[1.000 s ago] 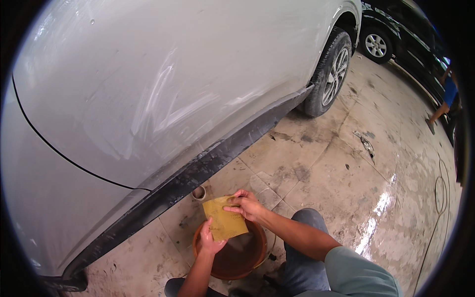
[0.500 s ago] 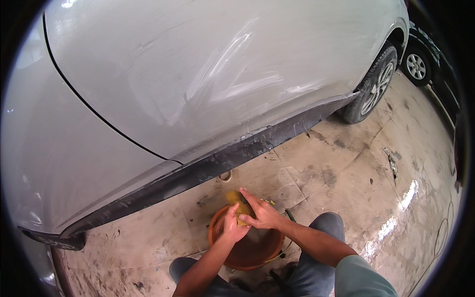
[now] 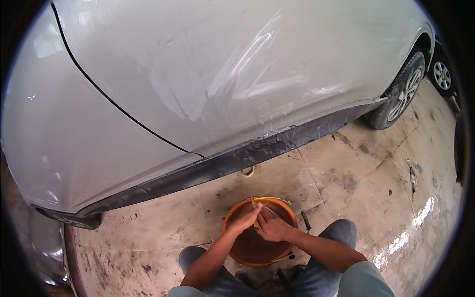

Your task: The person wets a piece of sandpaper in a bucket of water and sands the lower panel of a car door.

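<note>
Between my knees on the floor stands an orange bucket (image 3: pixel 232 218) with brownish water in it. Both hands are over its mouth. My left hand (image 3: pixel 243 221) and my right hand (image 3: pixel 273 228) press together around a folded yellow sheet (image 3: pixel 256 223), of which only a thin strip shows between the fingers. Just beyond the bucket rises the white car door panel (image 3: pixel 208 89), with dull sanded patches, above a dark scuffed sill (image 3: pixel 232 161).
A small pale ring-shaped object (image 3: pixel 247 172) lies on the floor under the sill. The car's wheel (image 3: pixel 403 94) is at the right, another vehicle's wheel (image 3: pixel 442 74) beyond it. The stained concrete floor (image 3: pixel 366 168) has wet shine at the lower right.
The yellow sheet was held flat and spread above the bucket; now both hands have closed around it down inside the bucket's mouth. My view has swung left along the car.
</note>
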The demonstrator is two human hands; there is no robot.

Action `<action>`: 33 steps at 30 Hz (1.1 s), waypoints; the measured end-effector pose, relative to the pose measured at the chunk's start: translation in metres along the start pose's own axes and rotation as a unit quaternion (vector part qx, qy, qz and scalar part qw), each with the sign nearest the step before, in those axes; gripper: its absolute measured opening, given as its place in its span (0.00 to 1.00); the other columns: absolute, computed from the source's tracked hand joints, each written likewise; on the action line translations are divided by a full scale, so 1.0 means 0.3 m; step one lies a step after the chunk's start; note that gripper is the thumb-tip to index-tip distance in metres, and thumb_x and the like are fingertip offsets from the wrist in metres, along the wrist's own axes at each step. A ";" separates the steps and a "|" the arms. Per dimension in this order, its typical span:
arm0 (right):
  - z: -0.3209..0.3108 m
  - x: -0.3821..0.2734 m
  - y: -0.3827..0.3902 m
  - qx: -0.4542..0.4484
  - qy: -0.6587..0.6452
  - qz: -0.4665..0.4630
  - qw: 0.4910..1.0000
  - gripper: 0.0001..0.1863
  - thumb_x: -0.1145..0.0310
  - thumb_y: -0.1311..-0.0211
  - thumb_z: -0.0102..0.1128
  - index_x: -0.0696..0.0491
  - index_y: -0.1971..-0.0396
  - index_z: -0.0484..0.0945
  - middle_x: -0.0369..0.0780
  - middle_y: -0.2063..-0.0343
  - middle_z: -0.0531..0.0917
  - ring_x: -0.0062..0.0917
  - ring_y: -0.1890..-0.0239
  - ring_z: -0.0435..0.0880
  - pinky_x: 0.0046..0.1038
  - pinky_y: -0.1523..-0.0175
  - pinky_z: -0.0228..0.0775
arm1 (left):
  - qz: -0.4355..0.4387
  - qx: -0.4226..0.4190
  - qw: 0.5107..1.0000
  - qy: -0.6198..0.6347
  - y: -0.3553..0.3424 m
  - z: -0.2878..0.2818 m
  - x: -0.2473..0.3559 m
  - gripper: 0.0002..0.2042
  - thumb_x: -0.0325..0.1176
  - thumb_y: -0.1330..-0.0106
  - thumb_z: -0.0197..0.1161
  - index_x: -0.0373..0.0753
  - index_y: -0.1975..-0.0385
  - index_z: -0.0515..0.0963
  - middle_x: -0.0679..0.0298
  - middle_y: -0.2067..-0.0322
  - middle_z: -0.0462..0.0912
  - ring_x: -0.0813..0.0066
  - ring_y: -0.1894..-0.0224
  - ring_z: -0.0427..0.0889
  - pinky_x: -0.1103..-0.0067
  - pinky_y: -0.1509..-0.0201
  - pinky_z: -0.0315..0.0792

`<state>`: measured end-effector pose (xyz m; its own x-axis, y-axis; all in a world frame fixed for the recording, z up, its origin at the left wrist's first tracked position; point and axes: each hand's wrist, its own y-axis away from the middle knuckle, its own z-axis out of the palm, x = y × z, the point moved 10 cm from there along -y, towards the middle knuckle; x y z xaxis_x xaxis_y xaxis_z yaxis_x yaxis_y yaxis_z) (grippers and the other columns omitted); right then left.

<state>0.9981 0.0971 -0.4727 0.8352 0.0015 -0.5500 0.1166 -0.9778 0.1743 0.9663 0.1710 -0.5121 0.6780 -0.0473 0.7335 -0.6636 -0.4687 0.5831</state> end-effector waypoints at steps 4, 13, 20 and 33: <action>0.172 0.066 0.039 -0.099 0.006 0.019 0.995 0.41 0.51 0.36 0.39 0.69 0.36 0.42 0.60 0.34 0.45 0.48 0.30 0.39 0.37 0.29 0.45 | -0.094 -0.075 0.975 -0.187 -0.005 0.095 -0.056 0.39 0.66 0.36 0.32 0.34 0.47 0.72 0.45 0.47 0.73 0.52 0.39 0.66 0.69 0.37 0.59; 0.280 0.149 0.048 -0.184 0.049 0.059 0.980 0.39 0.51 0.38 0.39 0.57 0.33 0.43 0.48 0.31 0.44 0.41 0.29 0.40 0.40 0.31 0.47 | -0.076 0.072 0.993 -0.053 -0.091 0.191 -0.419 0.36 0.62 0.33 0.32 0.35 0.50 0.75 0.42 0.48 0.72 0.52 0.42 0.69 0.64 0.36 0.56; 0.483 0.249 0.001 -0.365 0.047 0.079 0.927 0.32 0.55 0.41 0.40 0.50 0.36 0.59 0.43 0.36 0.62 0.37 0.35 0.61 0.38 0.33 0.53 | -0.070 -0.139 0.877 -0.455 -0.044 0.138 -0.074 0.26 0.52 0.33 0.45 0.36 0.47 0.72 0.51 0.51 0.77 0.52 0.46 0.73 0.64 0.39 0.62; 0.648 0.258 -0.091 -0.174 -0.053 0.144 0.973 0.23 0.60 0.41 0.47 0.50 0.46 0.72 0.45 0.44 0.72 0.35 0.40 0.69 0.37 0.37 0.58 | 0.205 -0.006 0.833 -0.514 0.277 -0.375 0.524 0.15 0.34 0.33 0.48 0.37 0.51 0.72 0.52 0.58 0.77 0.55 0.53 0.77 0.64 0.50 0.73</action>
<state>0.9552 0.0831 -0.6787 0.8024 -0.3016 -0.5149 0.0764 -0.8038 0.5899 0.9821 0.2239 -0.3092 0.3028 -0.9341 0.1891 -0.9049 -0.2196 0.3646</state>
